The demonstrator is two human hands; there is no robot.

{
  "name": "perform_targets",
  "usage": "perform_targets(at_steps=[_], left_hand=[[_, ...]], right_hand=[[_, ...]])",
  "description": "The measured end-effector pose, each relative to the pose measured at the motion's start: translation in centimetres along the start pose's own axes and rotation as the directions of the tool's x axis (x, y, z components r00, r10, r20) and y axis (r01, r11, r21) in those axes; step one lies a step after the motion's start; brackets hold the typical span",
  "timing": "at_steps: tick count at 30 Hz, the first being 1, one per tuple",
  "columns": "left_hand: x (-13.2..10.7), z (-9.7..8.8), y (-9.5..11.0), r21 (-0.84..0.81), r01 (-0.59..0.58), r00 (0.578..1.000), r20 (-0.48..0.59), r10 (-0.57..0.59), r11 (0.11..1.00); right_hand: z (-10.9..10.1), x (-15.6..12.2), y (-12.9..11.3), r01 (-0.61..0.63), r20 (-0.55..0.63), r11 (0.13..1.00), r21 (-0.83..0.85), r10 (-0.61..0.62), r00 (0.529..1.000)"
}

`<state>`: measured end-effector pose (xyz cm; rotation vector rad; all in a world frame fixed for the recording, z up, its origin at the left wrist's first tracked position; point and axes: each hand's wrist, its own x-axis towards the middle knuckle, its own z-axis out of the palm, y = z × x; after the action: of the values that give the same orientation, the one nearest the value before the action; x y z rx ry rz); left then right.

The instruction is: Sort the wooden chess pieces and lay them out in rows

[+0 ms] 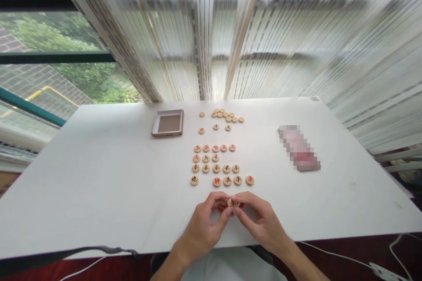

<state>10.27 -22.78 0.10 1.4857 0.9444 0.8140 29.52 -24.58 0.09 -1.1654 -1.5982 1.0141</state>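
My left hand [206,221] and my right hand [263,217] meet near the table's front edge. Thumbs and fingertips of both pinch a small white-and-red thing [232,202]; the fingers partly cover it, so its kind is unclear. Just beyond lie xiangqi pieces in rows. The nearest row has a black-marked piece [194,180] at left, then a gap, a red-marked piece [216,181], two black ones and a red-marked piece [250,180] at right. Farther rows hold black-marked pieces [216,168], a short mixed row [206,158] and red-marked pieces [216,148].
Loose xiangqi pieces [226,115], many without visible marks, lie at the back of the white table [99,175]. A shallow open box [168,123] stands back left. A blurred pinkish item [299,148] lies at right. Blinds [214,30] hang behind; a cable [336,254] runs below.
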Motion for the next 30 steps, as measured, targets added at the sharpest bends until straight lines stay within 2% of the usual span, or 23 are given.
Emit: perform_targets(at_steps=[8,12,16,22,30], left_hand=[[-0.21,0.32,-0.37,0.166,-0.049,0.999,0.023,0.046,0.985],[-0.10,0.49,-0.36,0.218,-0.038,0.999,0.019,0.035,0.975],[-0.02,0.54,-0.33,0.191,-0.019,1.000,0.003,0.019,0.981],[0.05,0.38,-0.17,0.094,0.019,0.999,-0.042,-0.015,0.995],[0.11,-0.20,0.30,-0.003,0.039,0.999,0.001,-0.039,0.999]], right_hand=[[0.17,-0.01,0.20,-0.116,-0.048,0.993,-0.014,0.115,0.992],[0.15,0.00,0.36,-0.151,-0.050,0.988,-0.027,0.149,0.988],[0.05,-0.02,0.27,-0.153,-0.036,0.988,-0.019,0.152,0.988],[-0.04,0.02,0.05,-0.041,-0.011,0.999,-0.024,0.040,0.999],[0.08,0.09,0.03,-0.017,-0.011,1.000,-0.022,0.017,1.000]])
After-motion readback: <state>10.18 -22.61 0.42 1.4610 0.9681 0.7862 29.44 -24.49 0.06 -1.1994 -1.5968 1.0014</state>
